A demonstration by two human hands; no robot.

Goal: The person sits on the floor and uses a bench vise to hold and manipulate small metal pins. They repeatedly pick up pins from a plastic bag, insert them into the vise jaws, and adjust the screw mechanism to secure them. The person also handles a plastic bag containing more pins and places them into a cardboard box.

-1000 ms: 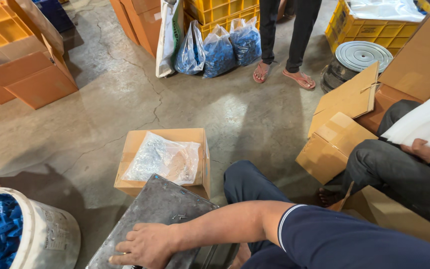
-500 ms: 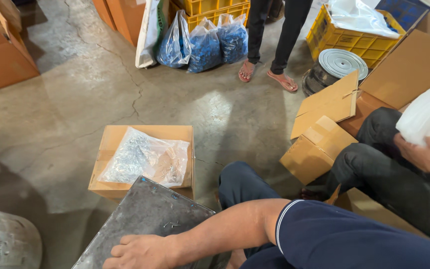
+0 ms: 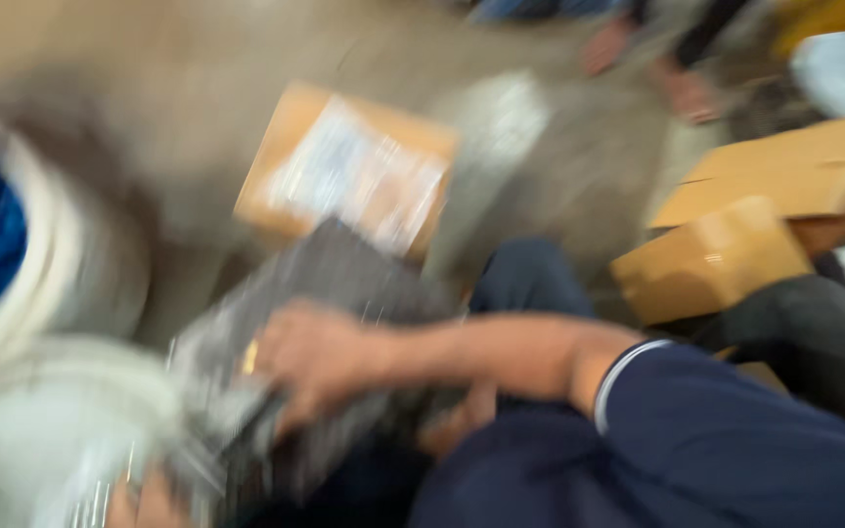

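At the far left edge a white bucket (image 3: 61,293) holding blue pieces fills the side of the view, cut off by the frame; half a second ago only its rim showed at the lower left corner. Below it a pale rounded shape, too blurred to name, crowds the bottom left, so little open room is left on that side.

At the bottom edge part of the left hand (image 3: 144,504) shows beneath the grey slab (image 3: 344,284); whether its grip is clenched or loose cannot be told.

The grey slab lies tilted across the person's lap, near the middle of the view. The right hand (image 3: 320,357) lies on its lower part, fingers curled over the surface, apparently grasping it, though the blur hides the fingertips. Before, that hand lay flat at the slab's lower end.

Beyond the slab a flat brown cardboard box (image 3: 290,161) sits on the concrete floor (image 3: 139,88), with a clear plastic bag (image 3: 359,176) lying on top. The widest bare floor is above and left of the box.

To the right, folded brown cartons (image 3: 716,259) lean just beside another person's dark trouser leg (image 3: 814,337). The whole view is now heavily smeared, where the earlier one was sharp.
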